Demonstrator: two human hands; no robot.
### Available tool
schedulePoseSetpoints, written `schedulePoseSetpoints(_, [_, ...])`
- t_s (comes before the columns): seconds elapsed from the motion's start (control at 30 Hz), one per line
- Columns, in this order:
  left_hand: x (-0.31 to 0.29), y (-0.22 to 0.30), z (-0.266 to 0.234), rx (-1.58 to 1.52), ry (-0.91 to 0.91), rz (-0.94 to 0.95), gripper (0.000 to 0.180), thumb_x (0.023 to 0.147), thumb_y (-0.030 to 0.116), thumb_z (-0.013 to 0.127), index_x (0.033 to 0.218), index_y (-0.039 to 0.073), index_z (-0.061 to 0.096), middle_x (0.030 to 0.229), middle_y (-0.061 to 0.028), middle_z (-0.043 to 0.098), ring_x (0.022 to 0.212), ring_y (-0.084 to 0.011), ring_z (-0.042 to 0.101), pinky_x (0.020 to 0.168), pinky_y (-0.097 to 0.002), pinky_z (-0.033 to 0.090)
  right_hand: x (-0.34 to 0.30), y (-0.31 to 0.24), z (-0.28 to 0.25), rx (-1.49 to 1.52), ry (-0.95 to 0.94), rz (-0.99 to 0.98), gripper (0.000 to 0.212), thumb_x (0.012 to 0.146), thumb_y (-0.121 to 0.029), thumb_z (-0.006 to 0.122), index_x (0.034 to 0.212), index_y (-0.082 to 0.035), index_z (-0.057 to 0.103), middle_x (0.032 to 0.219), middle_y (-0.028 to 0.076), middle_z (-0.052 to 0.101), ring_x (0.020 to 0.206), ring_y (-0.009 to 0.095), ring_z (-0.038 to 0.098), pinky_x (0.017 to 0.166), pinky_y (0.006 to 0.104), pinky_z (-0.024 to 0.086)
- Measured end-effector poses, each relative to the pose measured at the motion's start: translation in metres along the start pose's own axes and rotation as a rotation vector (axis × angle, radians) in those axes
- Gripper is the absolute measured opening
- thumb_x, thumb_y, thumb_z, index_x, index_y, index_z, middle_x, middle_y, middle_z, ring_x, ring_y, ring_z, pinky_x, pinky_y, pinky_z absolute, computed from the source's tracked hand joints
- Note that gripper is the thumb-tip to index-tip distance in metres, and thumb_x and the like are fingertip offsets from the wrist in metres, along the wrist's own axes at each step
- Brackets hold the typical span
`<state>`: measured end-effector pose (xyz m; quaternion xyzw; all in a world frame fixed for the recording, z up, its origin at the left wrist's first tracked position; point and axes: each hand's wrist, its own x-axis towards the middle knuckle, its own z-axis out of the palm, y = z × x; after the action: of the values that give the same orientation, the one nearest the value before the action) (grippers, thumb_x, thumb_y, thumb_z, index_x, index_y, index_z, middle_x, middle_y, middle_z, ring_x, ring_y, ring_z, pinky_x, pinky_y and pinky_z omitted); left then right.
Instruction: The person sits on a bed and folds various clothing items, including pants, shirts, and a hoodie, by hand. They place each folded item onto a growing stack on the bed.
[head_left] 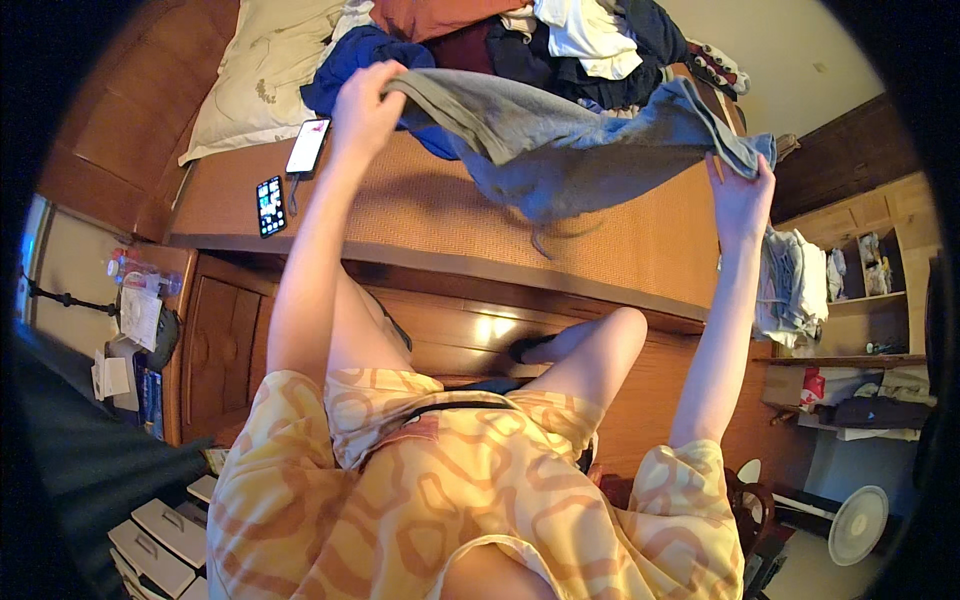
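A grey-blue cloth garment (590,165) is stretched between my two raised hands over the bed, sagging in the middle. At its left end, my left hand (368,108) is closed on a folded edge. My right hand (742,195) pinches the opposite end between thumb and fingers. What looks like a thin cord dangles from the garment's lower edge. Its folds keep me from telling exactly what kind of garment it is.
The bed carries a woven brown mat (400,210). A heap of clothes (590,40) lies at the back, beside a cream pillow (260,75). Two phones (271,207) rest on the left. Hanging clothes (793,285) and open shelves (865,320) stand right; a white fan (858,525) is lower right.
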<state>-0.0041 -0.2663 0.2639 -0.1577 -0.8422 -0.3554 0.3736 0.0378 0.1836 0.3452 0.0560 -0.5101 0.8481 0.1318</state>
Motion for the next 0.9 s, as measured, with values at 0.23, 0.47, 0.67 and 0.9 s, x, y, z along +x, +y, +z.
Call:
schedulePoseSetpoints(0.23, [-0.055,0.078,-0.054,-0.051,-0.416,0.311,0.016,0.057,0.010,0.064,0.069,0.002,0.059,0.090,-0.0084,0.061,0.086,-0.0270,0.058,0.074,-0.0355,0.047,-0.057,0.062,-0.089,-0.031,0.379,0.138,0.031,0.081,-0.027,0.054,0.101,-0.004,0.055,0.106,0.010,0.059,0.100,0.025,0.054,0.090,0.0373,0.041])
schedulePoseSetpoints(0.47, [-0.121,0.035,-0.045,-0.230,-0.821,-0.256,0.015,0.064,0.010,0.061,0.071,-0.003,0.059,0.058,-0.0063,0.050,0.056,-0.0135,0.051,0.051,-0.0295,0.038,-0.055,0.109,-0.108,-0.083,0.295,0.442,0.033,0.085,-0.032,0.053,0.105,-0.006,0.055,0.104,0.006,0.058,0.100,0.020,0.052,0.090,0.0343,0.040])
schedulePoseSetpoints(0.67, [-0.054,0.007,-0.106,-0.163,-0.285,-0.532,0.010,0.071,0.002,0.052,0.078,0.008,0.047,0.064,0.0061,0.039,0.064,-0.0041,0.039,0.060,-0.0192,0.033,0.004,0.118,-0.010,-0.126,0.037,0.488,0.030,0.090,-0.031,0.049,0.109,-0.008,0.054,0.106,0.007,0.058,0.098,0.017,0.053,0.087,0.0314,0.042])
schedulePoseSetpoints(0.9, [0.021,0.077,-0.205,-0.116,-0.006,-0.244,0.016,0.080,0.007,0.048,0.081,0.000,0.063,0.071,0.0013,0.059,0.069,-0.0048,0.051,0.063,-0.0196,0.041,0.076,0.122,0.111,0.315,-0.210,0.291,0.041,0.093,-0.032,0.045,0.123,-0.003,0.043,0.126,0.010,0.049,0.118,0.023,0.046,0.102,0.0381,0.036])
